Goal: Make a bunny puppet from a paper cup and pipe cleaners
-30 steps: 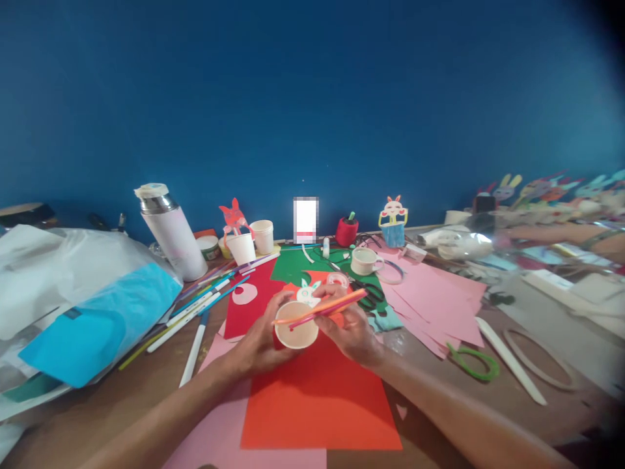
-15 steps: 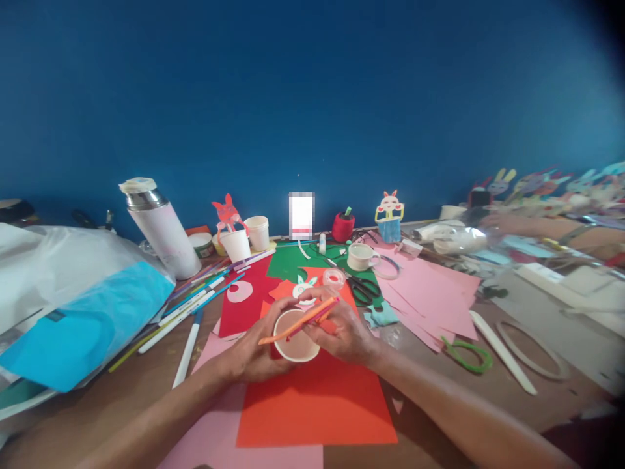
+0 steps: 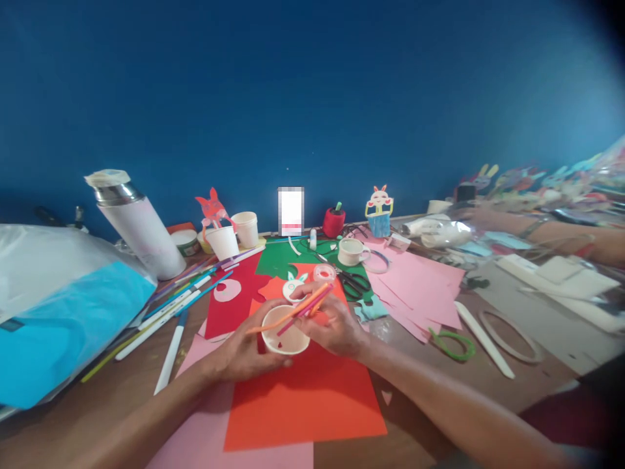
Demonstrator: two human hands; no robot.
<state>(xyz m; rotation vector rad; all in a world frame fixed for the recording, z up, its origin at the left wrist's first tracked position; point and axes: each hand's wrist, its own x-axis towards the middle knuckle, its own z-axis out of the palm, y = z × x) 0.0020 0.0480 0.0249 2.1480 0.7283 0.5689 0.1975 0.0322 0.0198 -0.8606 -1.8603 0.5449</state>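
My left hand [image 3: 239, 352] is wrapped round the side of a white paper cup [image 3: 289, 343], its open mouth facing up toward me. Orange and magenta pipe cleaners [image 3: 312, 301] are pinched in my right hand [image 3: 338, 329], slanting across the cup's mouth. A small dark red spot shows inside the cup. Just beyond my hands lies a white paper rabbit face [image 3: 293, 284] with green-edged ears. Under the cup spreads an orange-red paper sheet [image 3: 303, 410].
Roll of tape [image 3: 323, 273], black scissors [image 3: 355, 284] and mug [image 3: 350, 253] sit beyond my hands. Pink sheets [image 3: 415, 286] and a green loop [image 3: 456, 345] lie right. Markers [image 3: 170, 352], a flask [image 3: 141, 228] and a plastic bag [image 3: 63, 260] are left. Another person's arm [image 3: 561, 231] reaches in.
The whole view has shifted, moving things slightly left in the picture. The pipe cleaners have tilted and spread apart, with the magenta one now showing more over the cup.
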